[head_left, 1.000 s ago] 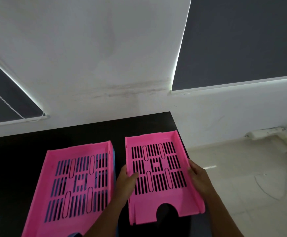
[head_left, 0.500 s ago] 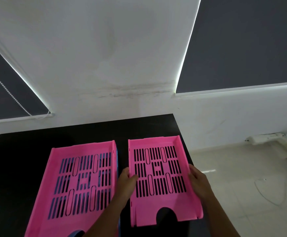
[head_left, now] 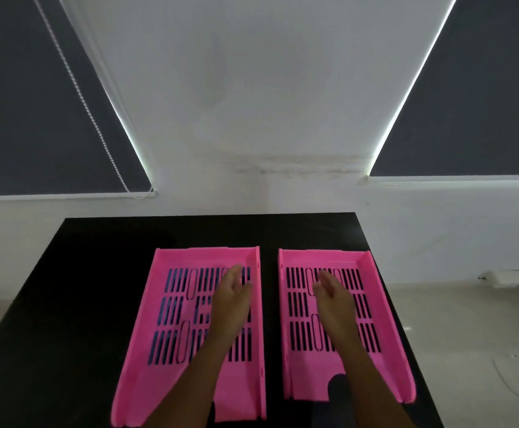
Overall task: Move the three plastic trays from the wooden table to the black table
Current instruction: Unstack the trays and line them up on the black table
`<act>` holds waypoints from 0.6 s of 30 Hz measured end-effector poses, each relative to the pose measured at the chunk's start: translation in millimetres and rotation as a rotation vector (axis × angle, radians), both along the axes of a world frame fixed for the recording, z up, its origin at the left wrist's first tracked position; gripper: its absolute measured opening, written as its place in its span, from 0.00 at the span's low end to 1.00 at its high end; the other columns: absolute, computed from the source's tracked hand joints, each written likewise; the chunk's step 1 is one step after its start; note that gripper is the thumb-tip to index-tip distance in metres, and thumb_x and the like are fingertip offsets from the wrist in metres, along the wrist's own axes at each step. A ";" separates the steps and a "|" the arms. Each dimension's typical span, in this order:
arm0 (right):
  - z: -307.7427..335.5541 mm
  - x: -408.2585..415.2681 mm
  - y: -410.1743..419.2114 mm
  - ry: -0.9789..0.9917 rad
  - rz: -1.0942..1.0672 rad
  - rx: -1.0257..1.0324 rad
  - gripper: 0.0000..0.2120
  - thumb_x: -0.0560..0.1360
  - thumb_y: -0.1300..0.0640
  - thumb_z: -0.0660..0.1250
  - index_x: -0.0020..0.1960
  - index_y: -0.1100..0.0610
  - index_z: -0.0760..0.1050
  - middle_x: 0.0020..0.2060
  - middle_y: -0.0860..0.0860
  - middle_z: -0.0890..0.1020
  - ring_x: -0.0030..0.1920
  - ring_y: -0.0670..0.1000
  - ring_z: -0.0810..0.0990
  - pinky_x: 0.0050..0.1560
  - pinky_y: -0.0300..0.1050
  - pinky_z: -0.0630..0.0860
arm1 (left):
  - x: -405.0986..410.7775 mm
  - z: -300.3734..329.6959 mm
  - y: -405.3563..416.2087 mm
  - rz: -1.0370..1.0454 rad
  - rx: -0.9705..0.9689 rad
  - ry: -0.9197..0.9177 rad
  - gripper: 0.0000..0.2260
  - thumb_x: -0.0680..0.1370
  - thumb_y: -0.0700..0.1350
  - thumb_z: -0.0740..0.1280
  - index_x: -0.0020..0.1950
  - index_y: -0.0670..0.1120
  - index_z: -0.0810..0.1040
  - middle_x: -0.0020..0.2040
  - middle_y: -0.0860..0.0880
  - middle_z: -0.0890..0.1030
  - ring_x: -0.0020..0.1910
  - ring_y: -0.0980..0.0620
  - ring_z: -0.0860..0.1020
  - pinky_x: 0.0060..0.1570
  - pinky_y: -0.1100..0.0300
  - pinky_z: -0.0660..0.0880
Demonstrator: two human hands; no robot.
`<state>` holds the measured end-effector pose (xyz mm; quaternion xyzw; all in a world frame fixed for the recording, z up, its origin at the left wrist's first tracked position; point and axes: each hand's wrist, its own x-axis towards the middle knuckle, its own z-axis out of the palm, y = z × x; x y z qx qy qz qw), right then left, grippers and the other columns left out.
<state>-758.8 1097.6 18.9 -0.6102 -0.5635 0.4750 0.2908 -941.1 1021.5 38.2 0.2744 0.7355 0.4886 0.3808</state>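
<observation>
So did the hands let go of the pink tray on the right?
Yes. Both hands have left its side walls: the left hand now hovers over the left pink tray, and the right hand is open over the middle of the right pink tray.

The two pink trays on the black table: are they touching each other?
Apart. The head view shows a dark strip of black table between the left pink tray and the right pink tray.

Single view: head-worn wide-angle camera, placed above the near edge of the black desk, facing forward and steeply down. Desk filled the lower half of the frame at close range; wall and two dark blinds occupied the upper half; floor showed at lower right. No second view.
</observation>
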 end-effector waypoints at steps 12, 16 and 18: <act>-31.5 -91.1 -80.1 -0.065 0.210 -0.118 0.19 0.83 0.60 0.60 0.73 0.57 0.72 0.59 0.55 0.83 0.56 0.54 0.83 0.60 0.57 0.80 | -140.0 -15.1 -107.6 0.170 -0.154 0.077 0.24 0.80 0.43 0.66 0.75 0.53 0.67 0.54 0.52 0.82 0.41 0.54 0.85 0.34 0.59 0.81; -22.6 -102.0 -81.9 -0.122 0.170 -0.049 0.17 0.84 0.61 0.57 0.71 0.59 0.74 0.54 0.56 0.84 0.47 0.49 0.83 0.44 0.41 0.80 | -155.6 -16.9 -115.3 0.026 -0.121 0.010 0.16 0.79 0.38 0.65 0.64 0.53 0.77 0.48 0.47 0.85 0.40 0.52 0.87 0.41 0.49 0.85; -15.0 -110.9 -80.7 -0.136 0.157 -0.011 0.17 0.84 0.61 0.57 0.69 0.61 0.74 0.53 0.56 0.84 0.47 0.51 0.84 0.45 0.43 0.82 | -166.5 -11.1 -117.1 0.005 -0.058 0.014 0.15 0.79 0.36 0.64 0.59 0.55 0.79 0.45 0.47 0.86 0.40 0.49 0.87 0.41 0.46 0.85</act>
